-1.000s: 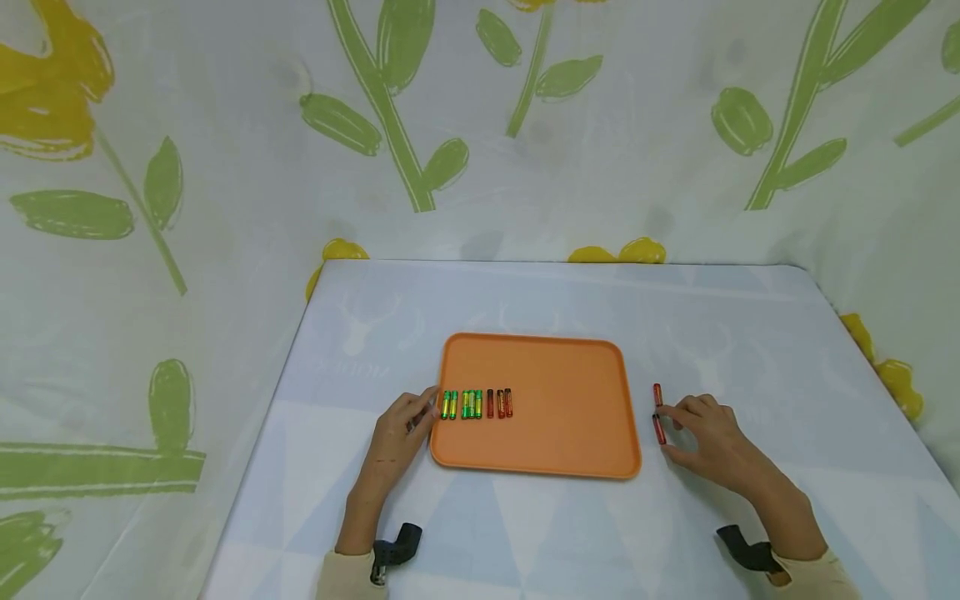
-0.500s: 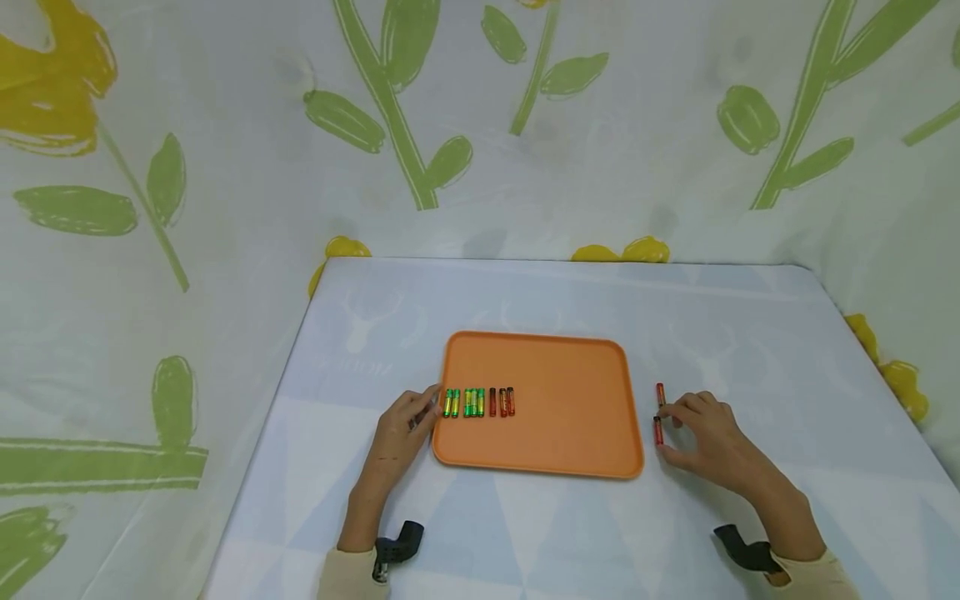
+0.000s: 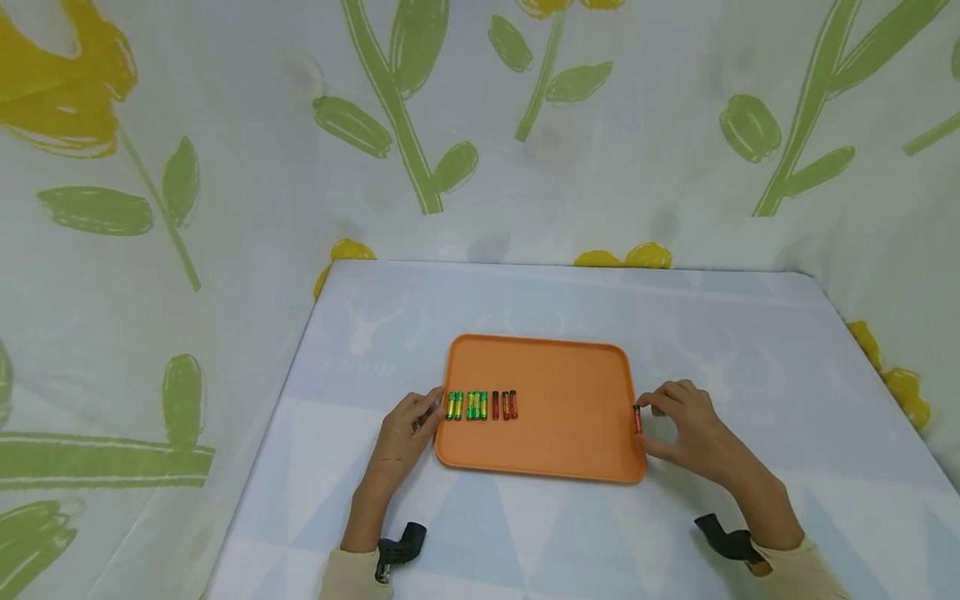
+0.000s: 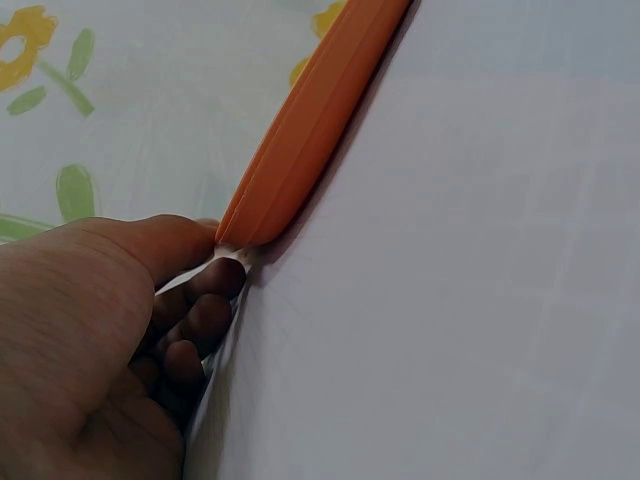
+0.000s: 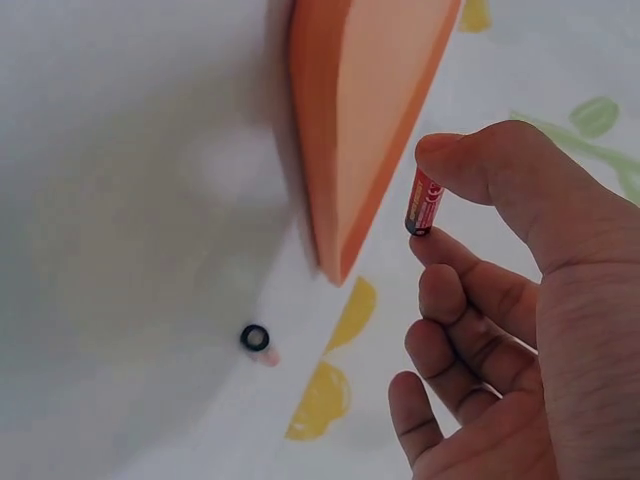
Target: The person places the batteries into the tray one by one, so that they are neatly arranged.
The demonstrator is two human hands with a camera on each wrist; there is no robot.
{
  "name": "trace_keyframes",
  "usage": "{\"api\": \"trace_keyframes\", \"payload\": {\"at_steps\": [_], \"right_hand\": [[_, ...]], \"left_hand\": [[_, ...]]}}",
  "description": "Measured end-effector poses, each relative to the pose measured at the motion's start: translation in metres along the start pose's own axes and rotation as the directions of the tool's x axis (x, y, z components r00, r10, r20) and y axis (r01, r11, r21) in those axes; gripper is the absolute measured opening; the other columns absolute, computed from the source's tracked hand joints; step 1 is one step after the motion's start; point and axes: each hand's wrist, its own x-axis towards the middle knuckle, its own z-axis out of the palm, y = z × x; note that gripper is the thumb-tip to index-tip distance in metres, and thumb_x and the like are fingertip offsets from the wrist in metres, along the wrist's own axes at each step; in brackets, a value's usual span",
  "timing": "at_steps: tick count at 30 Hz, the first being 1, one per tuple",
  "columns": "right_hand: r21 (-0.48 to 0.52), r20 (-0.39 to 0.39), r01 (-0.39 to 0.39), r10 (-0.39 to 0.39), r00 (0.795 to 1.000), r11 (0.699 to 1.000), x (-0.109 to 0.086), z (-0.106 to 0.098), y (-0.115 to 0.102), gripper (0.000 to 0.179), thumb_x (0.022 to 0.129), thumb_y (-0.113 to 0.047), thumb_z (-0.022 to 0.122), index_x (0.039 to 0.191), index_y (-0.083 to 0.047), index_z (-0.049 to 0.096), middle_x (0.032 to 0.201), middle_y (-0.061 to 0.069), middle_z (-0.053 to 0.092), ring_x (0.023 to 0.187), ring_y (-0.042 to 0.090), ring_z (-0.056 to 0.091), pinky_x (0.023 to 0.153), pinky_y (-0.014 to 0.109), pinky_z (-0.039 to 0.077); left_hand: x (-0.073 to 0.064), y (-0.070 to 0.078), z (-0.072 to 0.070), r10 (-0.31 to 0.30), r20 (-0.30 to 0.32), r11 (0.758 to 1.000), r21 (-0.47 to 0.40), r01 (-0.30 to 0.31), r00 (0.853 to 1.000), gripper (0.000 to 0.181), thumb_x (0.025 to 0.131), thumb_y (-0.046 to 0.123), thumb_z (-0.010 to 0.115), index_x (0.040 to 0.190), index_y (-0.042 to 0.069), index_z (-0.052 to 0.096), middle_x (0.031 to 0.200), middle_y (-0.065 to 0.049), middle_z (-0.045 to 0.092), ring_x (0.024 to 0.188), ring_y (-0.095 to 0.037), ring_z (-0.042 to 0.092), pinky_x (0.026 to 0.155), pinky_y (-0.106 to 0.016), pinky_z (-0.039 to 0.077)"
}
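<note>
My right hand [image 3: 686,425] pinches a small red battery [image 5: 425,203] by its two ends between thumb and forefinger. In the head view it is upright against the right rim of the orange tray [image 3: 566,400]; the right wrist view shows it just off the tray's edge. At the tray's left rim, my left hand [image 3: 401,429] grips the edge, thumb and forefinger meeting there and the other fingers curled below. Several green-and-yellow batteries [image 3: 477,405] lie in a row inside the tray's left part. Beside them, to the right, are three red batteries [image 3: 506,405].
In the right wrist view a small black ring with a pinkish spot [image 5: 255,338] is on the table, its kind unclear. The pale patterned table [image 3: 525,533] surrounds the tray. A flower-print sheet [image 3: 637,150] rises behind and at the sides.
My right hand has moved left from the table to the tray's right rim, carrying one red battery off the table. The left hand stays at the left rim.
</note>
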Motion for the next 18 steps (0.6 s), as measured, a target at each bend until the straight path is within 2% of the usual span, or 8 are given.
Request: {"api": "trace_keyframes", "payload": {"at_steps": [10,14,18], "right_hand": [[0.025,0.032,0.010,-0.011,0.999,1.000,0.019,0.011,-0.013,0.036,0.071,-0.014,0.087,0.101,-0.010,0.067,0.086,-0.002,0.051,0.090,0.015,0.041,0.076,0.042,0.029],[0.020,0.048,0.009,-0.010,0.999,1.000,0.026,0.018,-0.015,0.036,0.072,-0.015,0.088,0.102,-0.011,0.067,0.087,-0.003,0.050,0.091,0.015,0.041,0.076,0.040,0.028],[0.061,0.046,0.017,-0.020,0.999,0.998,0.031,0.024,-0.019,0.036,0.073,-0.015,0.088,0.102,-0.012,0.067,0.088,-0.004,0.049,0.092,0.013,0.040,0.076,0.037,0.026]], "left_hand": [[0.000,0.001,-0.001,-0.016,0.008,1.000,0.010,0.016,1.000,0.042,0.099,0.016,0.065,0.140,0.012,0.061,0.093,0.003,0.055,0.080,-0.011,0.049,0.068,-0.026,0.045],[0.000,0.001,-0.001,-0.018,0.008,1.000,0.008,0.018,1.000,0.042,0.099,0.015,0.066,0.140,0.011,0.061,0.093,0.004,0.055,0.080,-0.010,0.049,0.068,-0.025,0.045],[0.000,0.000,0.000,-0.009,0.004,1.000,0.002,0.009,1.000,0.042,0.098,0.014,0.066,0.140,0.010,0.061,0.093,0.004,0.055,0.080,-0.010,0.050,0.068,-0.025,0.045]]}}
